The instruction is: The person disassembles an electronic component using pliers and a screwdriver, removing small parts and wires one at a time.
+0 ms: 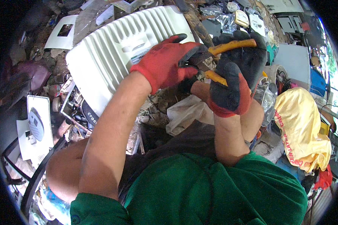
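Note:
My right hand (236, 80), in a black-palmed red glove, grips a pair of pliers (233, 46) with orange-yellow handles. The handles are spread apart, the thumb lying over the lower one. The dark head of the pliers points left toward my left hand (163, 62), gloved in the same red and black. The left forefinger stretches out, while the other fingers and the thumb close around something dark at the pliers' head that I cannot make out. Below and behind the left hand is a large white ribbed plastic casing (97, 60) with a recessed grip.
A wooden beam (194, 22) runs beside the casing. Crumpled clear plastic (189, 112) lies between my legs. A yellow sack (302, 127) stands at the right, by a clear plastic container (267, 99). White panels (37, 125) and mixed scrap are at the left.

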Action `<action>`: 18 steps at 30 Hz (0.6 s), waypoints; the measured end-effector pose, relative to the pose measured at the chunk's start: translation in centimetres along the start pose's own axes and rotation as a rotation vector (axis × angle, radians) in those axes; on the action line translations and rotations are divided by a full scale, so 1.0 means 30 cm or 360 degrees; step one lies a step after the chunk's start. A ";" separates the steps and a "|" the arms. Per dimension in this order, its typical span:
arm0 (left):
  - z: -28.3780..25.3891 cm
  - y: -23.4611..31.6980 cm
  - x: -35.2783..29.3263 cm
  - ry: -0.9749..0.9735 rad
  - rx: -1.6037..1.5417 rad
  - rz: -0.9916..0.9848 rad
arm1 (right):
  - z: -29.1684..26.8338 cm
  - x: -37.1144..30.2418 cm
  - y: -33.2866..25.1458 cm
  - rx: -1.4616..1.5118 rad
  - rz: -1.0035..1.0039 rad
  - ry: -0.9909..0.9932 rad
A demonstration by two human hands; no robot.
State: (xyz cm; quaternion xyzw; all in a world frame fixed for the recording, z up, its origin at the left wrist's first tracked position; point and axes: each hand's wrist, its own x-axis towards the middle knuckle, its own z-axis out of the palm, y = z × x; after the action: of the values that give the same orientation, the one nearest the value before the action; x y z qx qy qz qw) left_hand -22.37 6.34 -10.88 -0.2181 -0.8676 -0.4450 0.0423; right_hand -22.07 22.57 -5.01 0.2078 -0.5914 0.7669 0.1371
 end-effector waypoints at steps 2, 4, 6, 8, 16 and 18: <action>0.018 -0.032 -0.005 0.0000 -0.0062 0.0117 | 0.001 0.005 0.003 0.0018 0.0013 -0.0034; 0.047 -0.051 -0.006 0.0065 -0.0037 0.0177 | -0.001 0.005 0.001 0.0074 0.0043 -0.0071; 0.063 -0.044 -0.005 0.0213 -0.0017 0.0248 | -0.013 0.007 -0.003 0.0097 0.0053 -0.0093; 0.055 -0.046 -0.006 0.0236 -0.0035 0.0232 | -0.018 0.015 -0.002 0.0123 0.0062 -0.0119; 0.042 -0.028 -0.017 0.0132 -0.0059 0.0060 | -0.021 0.011 -0.006 0.0122 0.0167 -0.0043; 0.031 0.013 -0.010 0.0201 -0.0042 0.0045 | -0.030 0.013 0.003 0.0108 0.0149 -0.0041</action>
State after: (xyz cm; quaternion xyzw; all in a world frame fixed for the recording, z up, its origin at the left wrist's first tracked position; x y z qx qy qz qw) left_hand -21.84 7.18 -11.22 -0.2024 -0.8540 -0.4687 0.1005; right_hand -22.58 23.40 -5.09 0.1943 -0.5758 0.7895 0.0863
